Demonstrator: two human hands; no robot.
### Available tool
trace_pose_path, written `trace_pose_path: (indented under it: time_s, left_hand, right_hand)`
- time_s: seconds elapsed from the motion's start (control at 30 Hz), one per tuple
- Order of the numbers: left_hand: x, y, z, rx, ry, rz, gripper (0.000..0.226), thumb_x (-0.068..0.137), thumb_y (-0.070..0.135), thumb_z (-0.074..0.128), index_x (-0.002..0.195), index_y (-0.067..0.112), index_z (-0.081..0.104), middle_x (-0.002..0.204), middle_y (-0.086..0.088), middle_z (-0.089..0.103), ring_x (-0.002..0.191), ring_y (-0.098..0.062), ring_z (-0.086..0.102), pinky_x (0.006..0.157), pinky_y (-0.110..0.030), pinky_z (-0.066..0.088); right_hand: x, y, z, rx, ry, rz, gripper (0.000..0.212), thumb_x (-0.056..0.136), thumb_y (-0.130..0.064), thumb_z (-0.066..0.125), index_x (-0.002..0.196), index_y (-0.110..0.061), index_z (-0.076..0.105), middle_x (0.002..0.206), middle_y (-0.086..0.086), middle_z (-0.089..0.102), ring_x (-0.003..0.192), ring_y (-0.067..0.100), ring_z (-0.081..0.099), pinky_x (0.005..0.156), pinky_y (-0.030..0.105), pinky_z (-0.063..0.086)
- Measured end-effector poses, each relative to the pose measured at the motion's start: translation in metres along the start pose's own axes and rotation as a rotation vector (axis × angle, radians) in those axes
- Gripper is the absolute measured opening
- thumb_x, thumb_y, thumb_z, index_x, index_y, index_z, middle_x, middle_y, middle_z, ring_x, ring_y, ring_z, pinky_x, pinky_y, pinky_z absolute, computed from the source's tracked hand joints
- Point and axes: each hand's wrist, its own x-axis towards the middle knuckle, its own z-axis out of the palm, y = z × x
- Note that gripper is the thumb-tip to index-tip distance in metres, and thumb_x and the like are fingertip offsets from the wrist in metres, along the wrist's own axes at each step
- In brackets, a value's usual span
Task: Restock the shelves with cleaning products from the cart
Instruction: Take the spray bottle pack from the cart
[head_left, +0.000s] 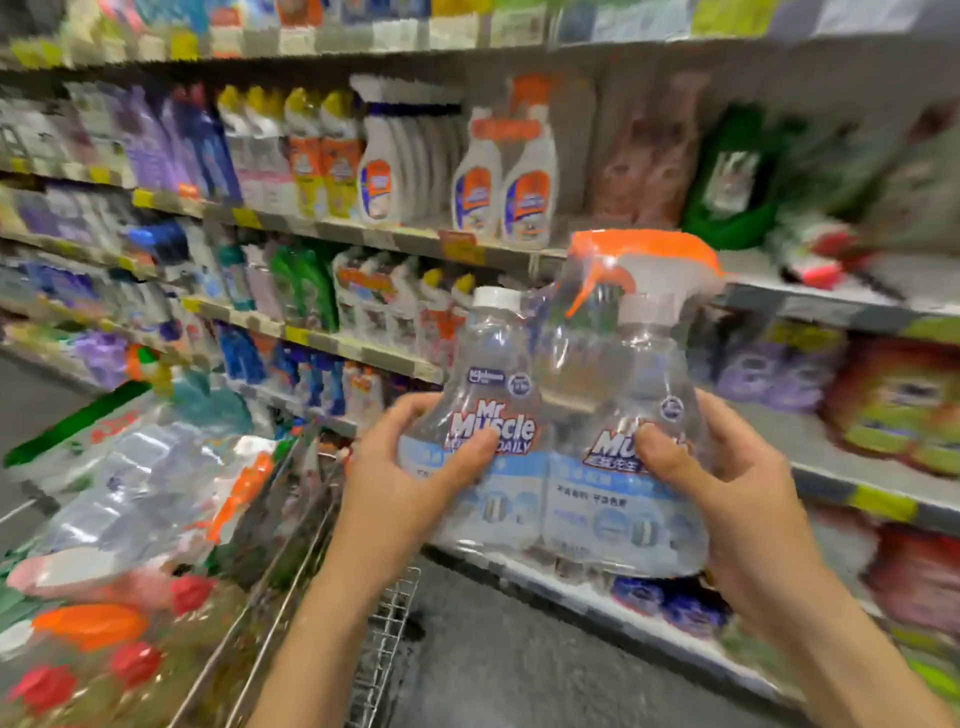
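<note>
I hold a shrink-wrapped twin pack of clear cleaner bottles (558, 441) upright in front of the shelves. One bottle has a white cap, the other an orange spray trigger. My left hand (410, 467) grips the pack's left side, thumb across the label. My right hand (727, 478) grips its right side the same way. The wire cart (291, 545) stands at lower left, filled with more wrapped bottles (156, 483) and red-capped products. The shelves (363, 234) run from the left to the right edge, stocked with cleaning bottles.
White and orange spray bottles (504, 182) stand on the shelf just above the pack. Green and pink packages (737, 176) fill the upper right. Red and purple packs (893, 400) sit on lower right shelves. Grey floor (519, 649) lies between cart and shelf base.
</note>
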Motion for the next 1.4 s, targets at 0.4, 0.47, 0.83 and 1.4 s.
trace_pose_path:
  time_s: [0.4,0.47,0.83,1.4]
  left_hand:
    - [-0.072,0.042,0.162,-0.073,-0.31,-0.059,0.032,0.066,0.044,0.077,0.092,0.031,0.063,0.088,0.026,0.068,0.083,0.009,0.061,0.075,-0.01,0.047]
    - [-0.085,0.048,0.179,-0.064,-0.336,-0.066,0.035,0.065,0.047,0.081,0.092,0.033,0.062,0.088,0.03,0.066,0.084,0.014,0.058,0.072,-0.003,0.042]
    - [-0.074,0.019,0.222,-0.054,-0.471,-0.118,0.032,0.066,0.047,0.073,0.094,0.033,0.063,0.092,0.027,0.067,0.085,0.013,0.06,0.07,-0.002,0.042]
    - [0.158,-0.186,0.283,0.12,-0.62,-0.249,0.064,0.057,0.057,0.071,0.113,0.03,0.057,0.102,0.021,0.067,0.097,0.01,0.058,0.079,-0.008,0.044]
  right_hand:
    - [-0.124,-0.057,-0.162,-0.16,0.275,0.015,0.069,0.058,-0.056,0.084,0.119,-0.029,0.065,0.114,0.001,0.071,0.102,0.016,0.069,0.075,0.024,0.057]
    - [-0.14,-0.061,-0.179,-0.15,0.305,0.035,0.072,0.056,-0.057,0.085,0.119,-0.028,0.065,0.113,0.002,0.071,0.1,0.016,0.069,0.073,0.024,0.057]
    - [-0.138,-0.034,-0.21,-0.165,0.384,0.121,0.07,0.05,-0.064,0.083,0.112,-0.038,0.067,0.108,-0.005,0.073,0.096,0.01,0.07,0.066,0.019,0.056]
    - [0.115,0.171,-0.24,-0.102,0.533,0.292,0.071,0.038,-0.052,0.093,0.105,-0.042,0.071,0.104,-0.002,0.075,0.095,0.011,0.07,0.075,0.024,0.057]
